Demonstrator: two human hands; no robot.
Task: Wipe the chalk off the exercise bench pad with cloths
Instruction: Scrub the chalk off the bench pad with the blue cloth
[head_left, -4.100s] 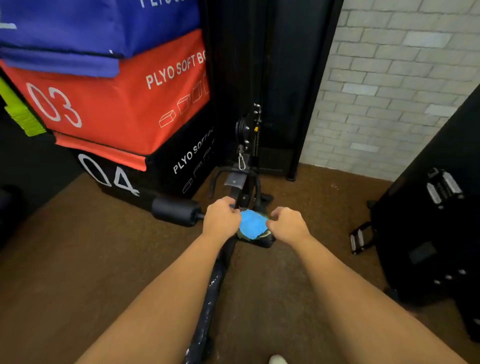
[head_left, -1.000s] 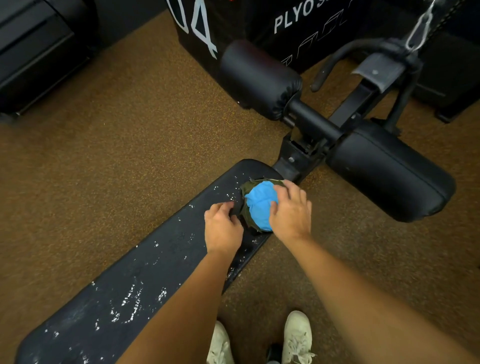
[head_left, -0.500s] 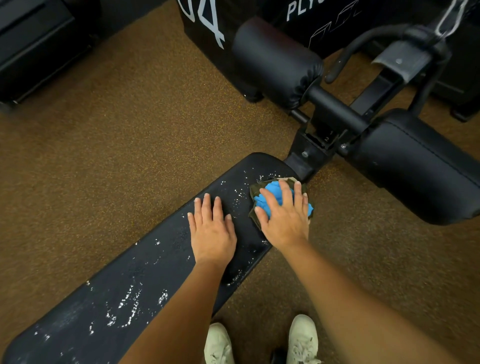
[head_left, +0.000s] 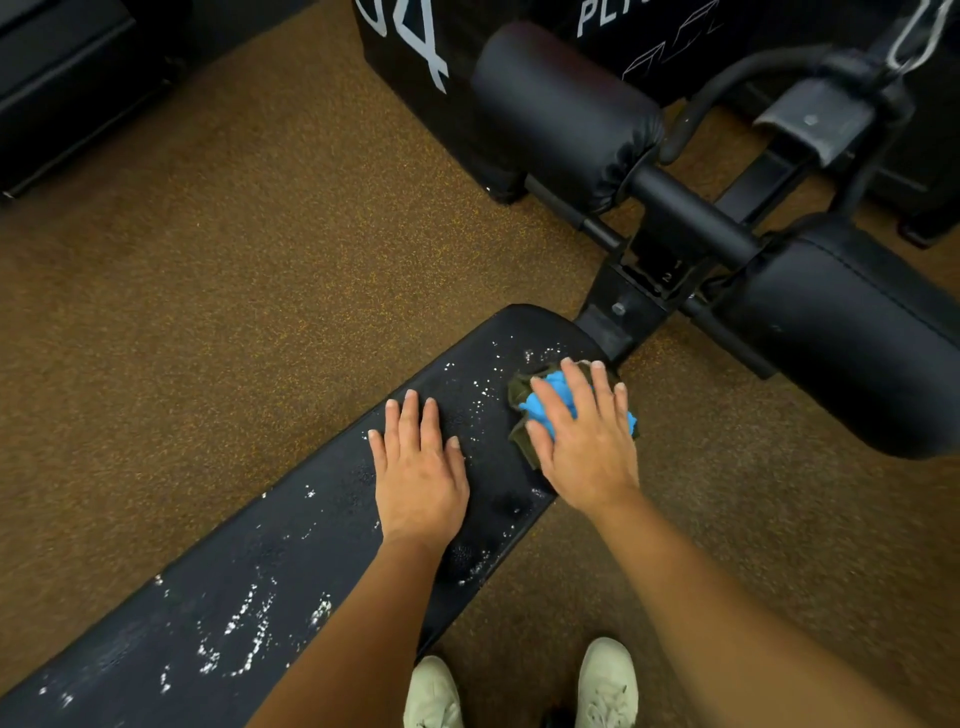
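Pressing down with straight, spread fingers, the right hand (head_left: 587, 449) pins a bunched blue cloth (head_left: 557, 384) over a dark green cloth (head_left: 521, 388) at the far end of the black bench pad (head_left: 322, 525). The left hand (head_left: 420, 470) lies flat on the pad just beside them, gripping nothing. White chalk (head_left: 249, 644) flecks the pad.

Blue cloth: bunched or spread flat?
Bunched. The blue cloth sits in a crumpled wad on the dark green cloth, pressed under the right hand on the bench pad.
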